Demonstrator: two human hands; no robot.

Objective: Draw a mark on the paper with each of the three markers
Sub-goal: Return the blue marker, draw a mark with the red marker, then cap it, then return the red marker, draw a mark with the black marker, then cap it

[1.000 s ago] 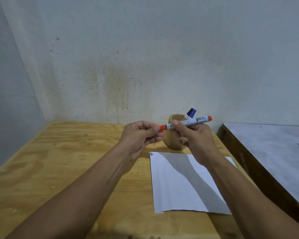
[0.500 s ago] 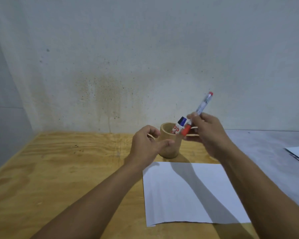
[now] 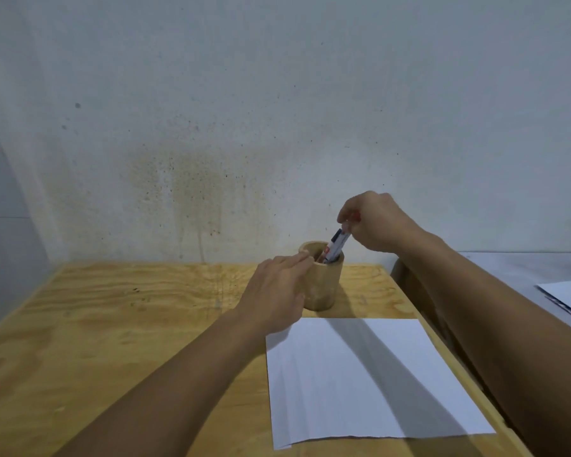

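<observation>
A round wooden cup (image 3: 323, 286) stands on the plywood table (image 3: 119, 324) just behind a white sheet of paper (image 3: 360, 377). My right hand (image 3: 373, 222) hovers above the cup, its fingers pinched on the top of the red marker (image 3: 338, 244), whose lower end is inside the cup. A blue-capped marker leans beside it in the cup; the two overlap. My left hand (image 3: 277, 291) rests against the cup's left side, fingers touching its rim. No marks on the paper are visible.
A stained wall rises right behind the table. To the right, across a narrow gap, is a grey surface (image 3: 524, 268) with some papers (image 3: 567, 298) at the edge of view. The table's right edge runs close to the white sheet.
My right hand turned the red marker from level to upright and lowered it into the cup. My left hand let go of the marker's cap end and moved to the cup's side.
</observation>
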